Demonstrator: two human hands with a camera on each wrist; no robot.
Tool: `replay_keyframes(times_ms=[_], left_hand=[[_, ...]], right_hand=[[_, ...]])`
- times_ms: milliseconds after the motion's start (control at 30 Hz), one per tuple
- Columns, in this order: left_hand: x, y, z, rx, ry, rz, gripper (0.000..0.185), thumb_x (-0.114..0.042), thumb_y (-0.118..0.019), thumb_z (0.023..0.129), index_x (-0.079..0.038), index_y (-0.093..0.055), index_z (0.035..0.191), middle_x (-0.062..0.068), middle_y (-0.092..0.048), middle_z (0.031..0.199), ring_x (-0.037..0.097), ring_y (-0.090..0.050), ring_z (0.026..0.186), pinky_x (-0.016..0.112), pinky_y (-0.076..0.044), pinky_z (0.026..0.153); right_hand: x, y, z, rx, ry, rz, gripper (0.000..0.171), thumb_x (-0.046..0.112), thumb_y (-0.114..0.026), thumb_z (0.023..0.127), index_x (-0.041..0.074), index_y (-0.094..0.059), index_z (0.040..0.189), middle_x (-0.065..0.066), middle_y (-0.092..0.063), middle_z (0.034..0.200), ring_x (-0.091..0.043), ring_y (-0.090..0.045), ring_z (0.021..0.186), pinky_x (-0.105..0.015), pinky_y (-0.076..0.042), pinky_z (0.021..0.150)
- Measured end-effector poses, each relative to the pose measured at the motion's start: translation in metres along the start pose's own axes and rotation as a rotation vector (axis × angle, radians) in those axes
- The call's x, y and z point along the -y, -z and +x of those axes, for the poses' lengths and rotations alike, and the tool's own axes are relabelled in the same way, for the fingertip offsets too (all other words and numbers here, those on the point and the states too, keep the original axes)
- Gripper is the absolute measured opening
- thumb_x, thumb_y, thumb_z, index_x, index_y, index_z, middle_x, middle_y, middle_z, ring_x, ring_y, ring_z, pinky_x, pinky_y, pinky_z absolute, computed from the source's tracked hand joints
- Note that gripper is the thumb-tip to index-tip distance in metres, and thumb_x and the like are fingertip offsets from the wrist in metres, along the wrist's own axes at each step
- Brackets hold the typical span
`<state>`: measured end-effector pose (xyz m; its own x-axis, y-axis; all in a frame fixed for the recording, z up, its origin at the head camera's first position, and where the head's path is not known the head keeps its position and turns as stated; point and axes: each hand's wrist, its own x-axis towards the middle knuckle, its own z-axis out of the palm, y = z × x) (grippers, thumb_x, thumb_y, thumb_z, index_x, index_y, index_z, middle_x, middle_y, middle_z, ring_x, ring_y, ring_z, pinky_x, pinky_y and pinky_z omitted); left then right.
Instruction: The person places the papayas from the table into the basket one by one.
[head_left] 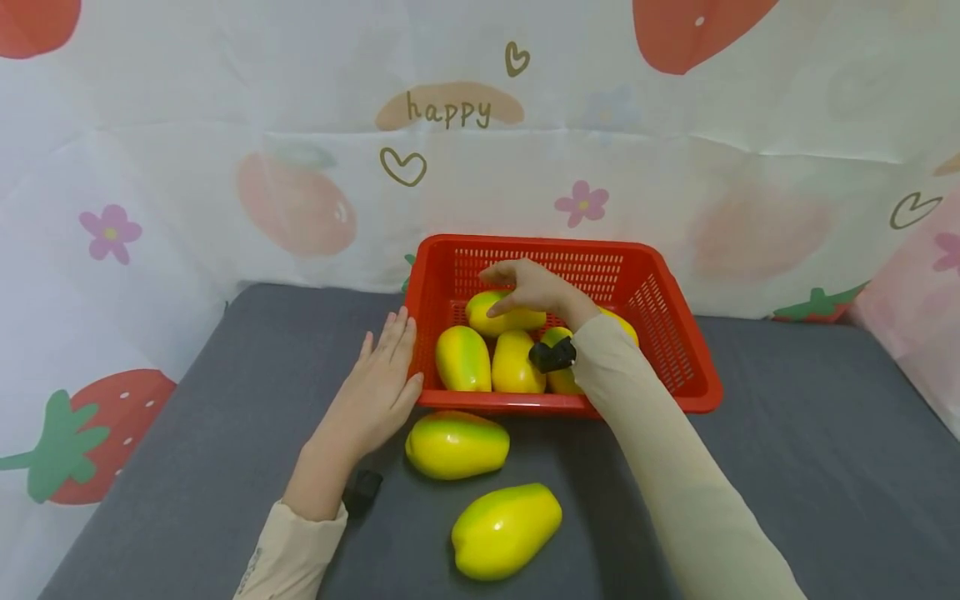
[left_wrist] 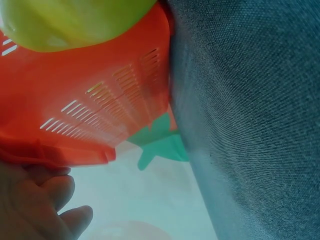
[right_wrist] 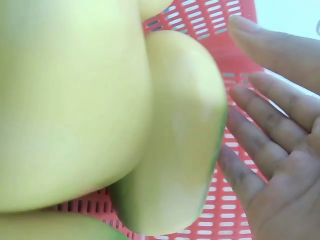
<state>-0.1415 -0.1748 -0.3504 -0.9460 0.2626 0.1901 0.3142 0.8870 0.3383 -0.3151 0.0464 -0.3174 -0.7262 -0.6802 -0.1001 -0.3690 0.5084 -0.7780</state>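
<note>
A: Where's the top papaya [head_left: 504, 314]?
B: In the red basket [head_left: 678, 350], under the right hand [head_left: 528, 287], fingers spread, barely touching. Left hand [head_left: 381, 383] lies flat against the basket.
A: Handling?
B: Probably smooth, slippery, light; wrap its middle.

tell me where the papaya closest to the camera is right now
In the head view that papaya lies on the grey table, front centre, outside the red basket, just behind-left another papaya.
</note>
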Motion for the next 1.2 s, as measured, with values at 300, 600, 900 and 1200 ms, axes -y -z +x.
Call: replay_keyframes(times_ms=[300, 600, 900, 1200], left_hand=[[-0.001, 0.000, 0.000, 0.001, 0.000, 0.002, 0.068, -0.022, -0.047, 0.095, 0.005, -0.016, 0.149, 0.018, -0.007, 0.158, 0.030, -0.004, 0.145, 0.053, -0.006, 0.114], [0.000, -0.001, 0.000, 0.002, -0.011, 0.001, 0.068, -0.022, -0.046, 0.096, 0.006, -0.015, 0.149, 0.017, -0.006, 0.158, 0.029, -0.002, 0.145, 0.052, -0.005, 0.114], [0.000, -0.002, 0.000, -0.001, -0.007, -0.009, 0.068, -0.021, -0.047, 0.096, 0.006, -0.015, 0.149, 0.018, -0.006, 0.158, 0.029, -0.002, 0.145, 0.052, -0.004, 0.114], [0.000, 0.001, 0.001, 0.012, -0.009, -0.011, 0.068, -0.022, -0.045, 0.096, 0.005, -0.014, 0.150, 0.017, -0.005, 0.158, 0.030, -0.002, 0.145, 0.052, -0.005, 0.114]], right_hand=[[0.009, 0.009, -0.016, -0.005, 0.078, 0.039, 0.055, 0.008, -0.068, 0.087, 0.000, -0.048, 0.137, -0.016, -0.047, 0.141, -0.030, -0.043, 0.129, -0.041, -0.034, 0.107], [0.028, 0.015, -0.055, -0.006, 0.163, 0.039, 0.049, 0.008, -0.069, 0.086, 0.000, -0.053, 0.132, -0.013, -0.054, 0.133, -0.032, -0.048, 0.123, -0.043, -0.036, 0.105], [0.040, 0.001, -0.109, -0.008, 0.272, 0.084, 0.048, 0.007, -0.071, 0.084, 0.000, -0.055, 0.129, -0.009, -0.058, 0.129, -0.025, -0.054, 0.118, -0.041, -0.042, 0.100], [0.038, -0.022, -0.163, -0.084, 0.357, 0.097, 0.047, 0.010, -0.073, 0.083, 0.008, -0.058, 0.128, -0.002, -0.060, 0.127, -0.016, -0.055, 0.114, -0.038, -0.045, 0.096]])
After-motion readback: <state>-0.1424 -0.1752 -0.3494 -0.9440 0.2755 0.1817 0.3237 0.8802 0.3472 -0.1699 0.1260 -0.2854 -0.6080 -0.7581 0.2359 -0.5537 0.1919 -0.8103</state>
